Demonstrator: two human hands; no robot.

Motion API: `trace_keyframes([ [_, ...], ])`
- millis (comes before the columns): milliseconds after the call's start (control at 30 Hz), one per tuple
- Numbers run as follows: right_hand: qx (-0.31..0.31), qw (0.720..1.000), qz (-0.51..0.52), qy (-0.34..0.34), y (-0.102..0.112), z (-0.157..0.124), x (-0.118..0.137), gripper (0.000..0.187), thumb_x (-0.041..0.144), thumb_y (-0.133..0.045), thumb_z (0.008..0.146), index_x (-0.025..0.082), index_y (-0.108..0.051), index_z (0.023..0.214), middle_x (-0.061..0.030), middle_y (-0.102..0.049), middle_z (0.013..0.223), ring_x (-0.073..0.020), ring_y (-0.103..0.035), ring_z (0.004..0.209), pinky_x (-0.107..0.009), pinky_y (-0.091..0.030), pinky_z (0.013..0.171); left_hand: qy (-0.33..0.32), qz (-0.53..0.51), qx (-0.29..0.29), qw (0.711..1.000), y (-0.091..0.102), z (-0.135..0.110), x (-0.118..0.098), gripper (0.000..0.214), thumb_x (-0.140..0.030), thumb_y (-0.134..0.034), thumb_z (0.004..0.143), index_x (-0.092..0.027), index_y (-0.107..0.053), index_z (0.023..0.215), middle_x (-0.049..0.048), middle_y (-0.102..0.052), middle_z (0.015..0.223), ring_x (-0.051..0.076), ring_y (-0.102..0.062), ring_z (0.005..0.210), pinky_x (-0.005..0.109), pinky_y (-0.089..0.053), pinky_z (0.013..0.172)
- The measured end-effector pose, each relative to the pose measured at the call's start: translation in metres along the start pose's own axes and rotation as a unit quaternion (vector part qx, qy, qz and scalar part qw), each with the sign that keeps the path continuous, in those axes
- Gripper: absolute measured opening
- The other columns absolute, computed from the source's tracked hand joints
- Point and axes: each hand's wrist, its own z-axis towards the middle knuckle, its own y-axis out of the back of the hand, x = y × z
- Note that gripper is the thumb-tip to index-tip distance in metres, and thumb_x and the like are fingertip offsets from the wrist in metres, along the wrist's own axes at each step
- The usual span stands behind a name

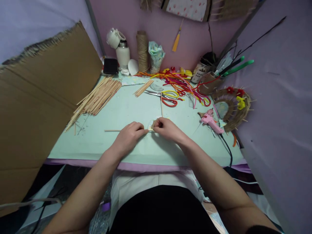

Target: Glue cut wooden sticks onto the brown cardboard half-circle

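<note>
My left hand [131, 136] rests low over the near middle of the table, its fingers pressed down on a thin wooden stick [112, 130] that pokes out to the left. Beside it, my right hand [168, 129] is closed in a pinch at a small pale patterned piece [150, 125], mostly covered by the fingers. Another thin stick [162, 105] points away from me just beyond the right hand. Farther off lie scissors [170, 102] with red and yellow handles, their blades pointing left.
A pile of wooden sticks [101, 96] lies left, beside a cardboard sheet [56, 87]. Colourful pipe cleaners [177, 83] spread along the back near a twine spool [142, 52]. At right are a pink glue gun [211, 122] with a cord and a decorated twine wreath [245, 110].
</note>
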Motion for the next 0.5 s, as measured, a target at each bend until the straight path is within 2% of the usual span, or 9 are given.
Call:
trace_keyframes([
  [300,0.012,0.999,-0.023,-0.018,-0.0034,0.0064,-0.0043,0.007,0.022,-0.058,0.072,0.022,-0.052,0.069,0.0002,-0.065,0.073,-0.0146,-0.054,0.067,-0.027,-0.04,0.062,0.01,-0.012,0.002,1.0,-0.0011,-0.0004,0.0004,0.032,-0.032,-0.038,0.099,-0.022,-0.068,0.104,0.0049,-0.062,0.093,0.02,-0.052,0.09,0.034,-0.042,0.078],
  [500,0.014,0.999,-0.028,-0.022,-0.0046,0.007,-0.0003,0.009,0.022,-0.059,0.071,0.022,-0.05,0.067,-0.0008,-0.065,0.071,-0.0149,-0.051,0.065,-0.028,-0.037,0.06,0.039,-0.044,0.003,0.998,-0.0002,0.002,-0.0023,0.031,-0.034,-0.04,0.099,-0.02,-0.067,0.096,0.0042,-0.061,0.089,0.019,-0.052,0.088,0.035,-0.042,0.078],
])
